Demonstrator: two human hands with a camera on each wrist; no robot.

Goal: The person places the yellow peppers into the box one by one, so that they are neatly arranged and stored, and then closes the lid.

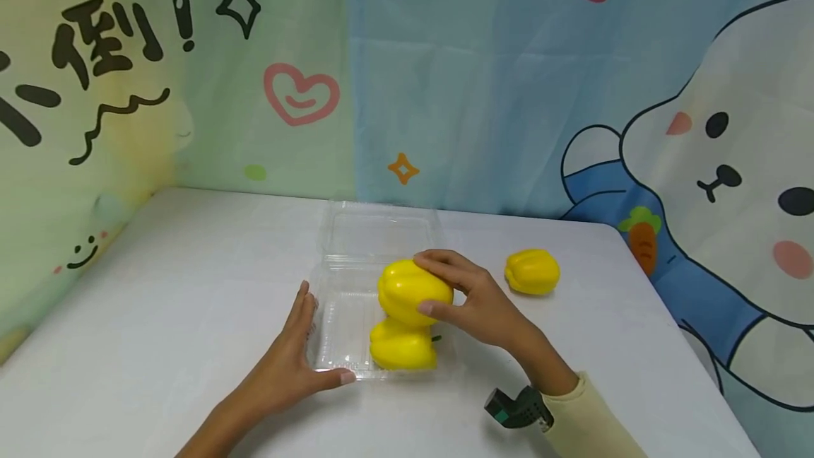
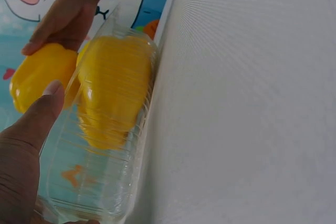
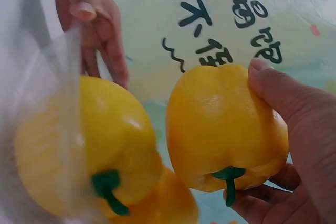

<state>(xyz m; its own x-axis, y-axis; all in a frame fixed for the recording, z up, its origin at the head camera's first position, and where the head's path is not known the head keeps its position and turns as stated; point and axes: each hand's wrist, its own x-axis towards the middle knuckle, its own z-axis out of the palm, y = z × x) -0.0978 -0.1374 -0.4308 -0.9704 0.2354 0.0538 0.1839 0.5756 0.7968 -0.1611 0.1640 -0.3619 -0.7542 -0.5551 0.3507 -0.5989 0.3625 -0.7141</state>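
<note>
My right hand [image 1: 473, 295] grips a yellow bell pepper [image 1: 407, 292], raised over the right side of a clear plastic clamshell container [image 1: 343, 334]. In the right wrist view, thumb and fingers lie around that pepper, its green stem facing the camera. Another yellow bell pepper [image 1: 400, 346] lies in the front right of the container. Part of a further pepper [image 3: 165, 203] shows behind it in the right wrist view, mostly hidden. My left hand [image 1: 289, 359] is at the container's left side, fingers straight and thumb extended along the front edge.
On the white table [image 1: 191, 288], one more yellow bell pepper [image 1: 533, 272] lies to the right of the container. The container's lid [image 1: 381, 228] is folded back toward the printed cloth backdrop [image 1: 445, 90]. A dark wrist camera [image 1: 518, 407] sits by the right sleeve.
</note>
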